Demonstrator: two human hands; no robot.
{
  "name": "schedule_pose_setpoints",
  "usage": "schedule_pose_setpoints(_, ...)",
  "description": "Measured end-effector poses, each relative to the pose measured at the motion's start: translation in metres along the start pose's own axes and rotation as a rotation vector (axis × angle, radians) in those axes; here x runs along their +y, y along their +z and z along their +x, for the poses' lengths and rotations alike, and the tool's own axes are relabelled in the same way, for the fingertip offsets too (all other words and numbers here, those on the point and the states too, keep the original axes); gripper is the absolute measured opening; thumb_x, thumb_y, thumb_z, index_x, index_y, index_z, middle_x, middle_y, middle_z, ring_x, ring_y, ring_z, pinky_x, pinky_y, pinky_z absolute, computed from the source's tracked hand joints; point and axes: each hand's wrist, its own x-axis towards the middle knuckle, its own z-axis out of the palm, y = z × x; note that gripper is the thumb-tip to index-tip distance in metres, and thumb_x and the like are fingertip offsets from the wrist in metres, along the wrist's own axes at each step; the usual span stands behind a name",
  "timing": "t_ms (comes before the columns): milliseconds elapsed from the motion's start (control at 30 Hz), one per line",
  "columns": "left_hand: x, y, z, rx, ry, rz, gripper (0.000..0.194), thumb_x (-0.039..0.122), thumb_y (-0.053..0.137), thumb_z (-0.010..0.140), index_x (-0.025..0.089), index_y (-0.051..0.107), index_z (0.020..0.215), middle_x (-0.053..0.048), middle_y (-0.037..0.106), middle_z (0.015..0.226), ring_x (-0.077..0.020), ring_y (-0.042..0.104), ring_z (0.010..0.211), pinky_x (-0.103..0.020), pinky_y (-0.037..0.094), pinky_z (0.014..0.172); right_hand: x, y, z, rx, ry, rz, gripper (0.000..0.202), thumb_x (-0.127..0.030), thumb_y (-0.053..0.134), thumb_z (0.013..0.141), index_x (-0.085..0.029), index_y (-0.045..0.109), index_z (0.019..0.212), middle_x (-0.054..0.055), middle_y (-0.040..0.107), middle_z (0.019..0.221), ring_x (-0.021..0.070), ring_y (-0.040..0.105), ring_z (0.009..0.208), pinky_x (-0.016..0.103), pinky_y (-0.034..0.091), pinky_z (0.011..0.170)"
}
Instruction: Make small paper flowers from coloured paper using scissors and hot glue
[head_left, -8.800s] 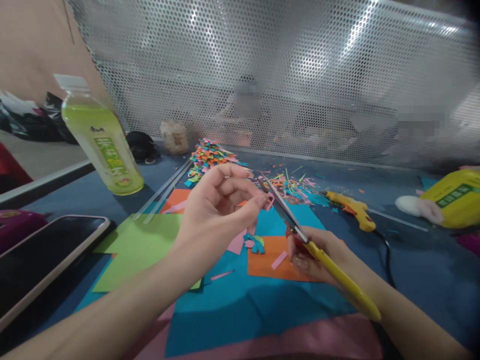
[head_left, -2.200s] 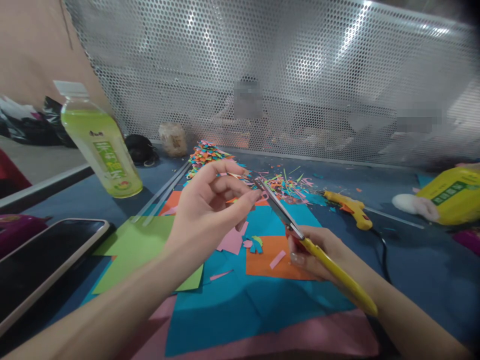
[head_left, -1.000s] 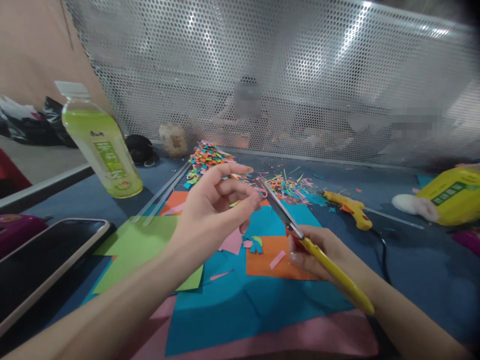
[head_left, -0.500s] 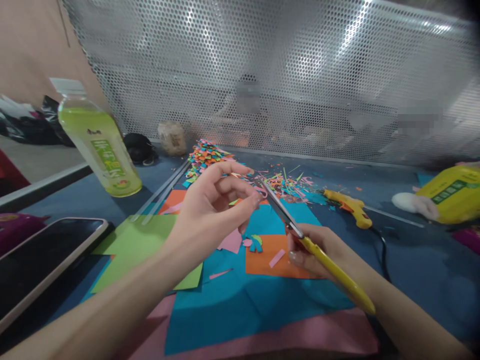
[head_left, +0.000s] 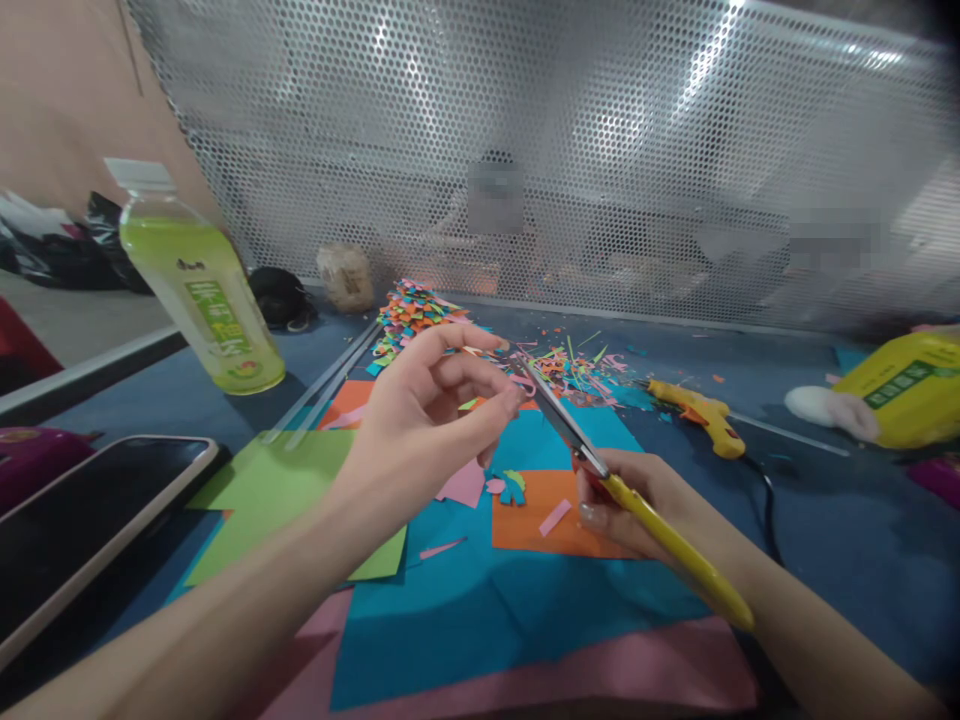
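My left hand (head_left: 442, 400) is raised over the coloured papers, thumb and finger pinched on a small curled pink paper piece (head_left: 523, 384). In my right hand (head_left: 637, 500) are yellow-handled scissors (head_left: 660, 535), their blades pointing up and left, with the tips beside that pink piece. Below lie a blue sheet (head_left: 450, 620), an orange sheet (head_left: 525, 525) bearing a pink strip (head_left: 556, 517), and a green sheet (head_left: 292, 480) under my left forearm. Small cut pieces in blue, pink and green (head_left: 512, 488) rest at the orange sheet's edge.
Behind my hands are a pile of coloured cut paper (head_left: 412, 310) and scattered scraps (head_left: 577, 370). A yellow glue gun (head_left: 701, 412) lies right. At left stand a drink bottle (head_left: 206, 285) and a phone (head_left: 97, 510). A perforated metal panel (head_left: 600, 150) closes the back.
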Motion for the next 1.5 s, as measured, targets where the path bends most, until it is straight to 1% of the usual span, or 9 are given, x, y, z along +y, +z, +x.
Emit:
schedule_pose_setpoints(167, -0.0001, -0.0004, 0.0004, -0.008, -0.001, 0.009, 0.027, 0.017, 0.064, 0.068, 0.018, 0.050, 0.091, 0.003, 0.057, 0.063, -0.0069, 0.050, 0.046, -0.017, 0.044, 0.035, 0.0009, -0.0004, -0.0002, -0.003, -0.004, 0.013, 0.035, -0.040, 0.065, 0.065, -0.018, 0.038, 0.063, -0.006, 0.033, 0.057, 0.0051, 0.029, 0.049, 0.018, 0.026, 0.043)
schedule_pose_setpoints(367, -0.0002, -0.0021, 0.0009, 0.010, 0.031, -0.012, 0.026, 0.016, 0.062, 0.069, 0.019, 0.050, 0.092, 0.002, 0.058, 0.066, -0.0104, 0.055, 0.054, -0.018, 0.044, 0.036, -0.0013, 0.0008, -0.0015, 0.001, 0.020, 0.044, 0.037, -0.041, 0.066, 0.063, -0.018, 0.037, 0.062, -0.007, 0.032, 0.056, 0.0045, 0.029, 0.048, 0.018, 0.026, 0.043)
schedule_pose_setpoints(467, 0.0002, -0.0029, 0.0012, 0.027, 0.050, -0.011, 0.026, 0.016, 0.062, 0.069, 0.018, 0.050, 0.092, 0.002, 0.059, 0.067, -0.0093, 0.054, 0.051, -0.018, 0.044, 0.037, 0.0009, 0.0003, -0.0011, -0.002, 0.018, 0.032, 0.036, -0.040, 0.066, 0.065, -0.018, 0.037, 0.063, -0.006, 0.030, 0.057, 0.0045, 0.028, 0.049, 0.018, 0.027, 0.043)
schedule_pose_setpoints(600, 0.0004, -0.0024, 0.0014, 0.033, 0.067, 0.006, 0.025, 0.014, 0.062, 0.070, 0.018, 0.050, 0.091, 0.003, 0.057, 0.064, -0.0062, 0.049, 0.044, -0.019, 0.044, 0.037, 0.0029, -0.0008, 0.0001, 0.000, -0.010, 0.002, 0.035, -0.040, 0.064, 0.066, -0.018, 0.037, 0.063, -0.006, 0.034, 0.058, 0.0050, 0.030, 0.050, 0.018, 0.029, 0.044)
schedule_pose_setpoints(700, 0.0001, -0.0016, 0.0012, 0.031, 0.065, 0.013, 0.025, 0.014, 0.062, 0.069, 0.019, 0.050, 0.090, 0.004, 0.057, 0.064, -0.0061, 0.049, 0.043, -0.018, 0.044, 0.036, 0.0011, -0.0009, 0.0000, -0.009, -0.008, 0.005, 0.036, -0.041, 0.065, 0.065, -0.018, 0.038, 0.063, -0.006, 0.036, 0.056, 0.0050, 0.031, 0.049, 0.018, 0.027, 0.043)
schedule_pose_setpoints(1000, 0.0018, -0.0006, 0.0005, 0.037, 0.046, 0.024, 0.024, 0.015, 0.064, 0.068, 0.019, 0.051, 0.088, 0.003, 0.058, 0.063, -0.0069, 0.051, 0.044, -0.018, 0.044, 0.036, -0.0029, -0.0006, -0.0018, -0.019, 0.025, 0.070, 0.036, -0.038, 0.067, 0.065, -0.018, 0.038, 0.063, -0.007, 0.035, 0.055, 0.0035, 0.029, 0.046, 0.017, 0.024, 0.040)
schedule_pose_setpoints(1200, 0.0012, -0.0014, 0.0014, 0.036, 0.052, 0.010, 0.025, 0.015, 0.065, 0.066, 0.019, 0.051, 0.087, 0.004, 0.058, 0.062, -0.0071, 0.051, 0.044, -0.019, 0.043, 0.035, -0.0039, -0.0015, -0.0018, -0.023, 0.035, 0.034, 0.035, -0.039, 0.067, 0.065, -0.017, 0.040, 0.063, -0.006, 0.037, 0.055, 0.0044, 0.031, 0.047, 0.018, 0.025, 0.042)
schedule_pose_setpoints(1367, 0.0006, -0.0019, 0.0011, 0.039, 0.076, 0.023, 0.026, 0.015, 0.065, 0.066, 0.019, 0.052, 0.088, 0.003, 0.059, 0.063, -0.0074, 0.051, 0.045, -0.019, 0.043, 0.036, 0.0011, -0.0015, -0.0016, -0.010, 0.042, 0.015, 0.036, -0.040, 0.067, 0.064, -0.017, 0.040, 0.063, -0.006, 0.036, 0.056, 0.0049, 0.032, 0.049, 0.018, 0.026, 0.043)
schedule_pose_setpoints(1500, 0.0005, -0.0019, 0.0010, 0.039, 0.092, 0.042, 0.025, 0.015, 0.064, 0.068, 0.018, 0.051, 0.088, 0.003, 0.057, 0.063, -0.0069, 0.050, 0.045, -0.019, 0.044, 0.036, 0.0053, -0.0011, -0.0010, -0.011, 0.034, 0.005, 0.033, -0.039, 0.066, 0.066, -0.017, 0.040, 0.064, -0.007, 0.034, 0.056, 0.0045, 0.030, 0.049, 0.018, 0.026, 0.044)
